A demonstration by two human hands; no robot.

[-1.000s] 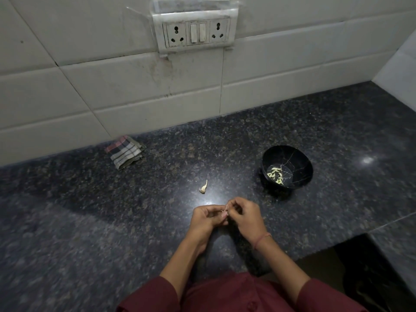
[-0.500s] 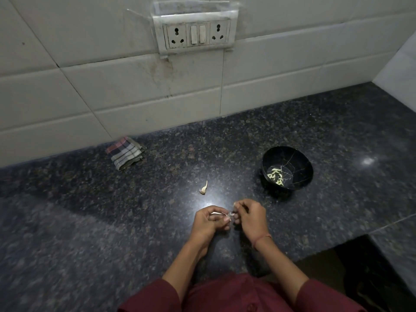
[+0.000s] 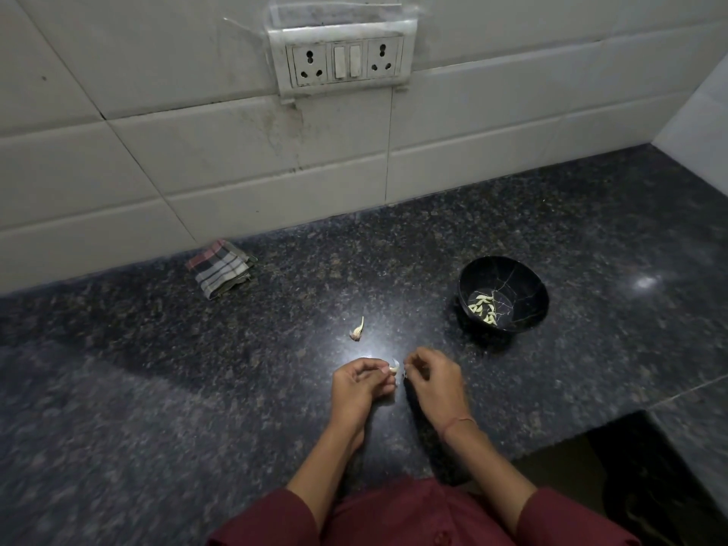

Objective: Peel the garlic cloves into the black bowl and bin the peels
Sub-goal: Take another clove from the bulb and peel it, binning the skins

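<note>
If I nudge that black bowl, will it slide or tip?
Holding only a few peeled cloves, the black bowl is probably light. It would likely slide on the glossy counter; a push at its wide rim might tip it.

Dark granite counter [image 3: 157,407], white tiled wall [image 3: 512,143] w/ socket plate [image 3: 346,61].

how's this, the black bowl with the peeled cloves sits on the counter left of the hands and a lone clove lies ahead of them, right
Wrong side. The head view shows the black bowl with the peeled cloves on the counter to the right of the left hand and right hand; the lone clove does lie ahead of them.
</note>
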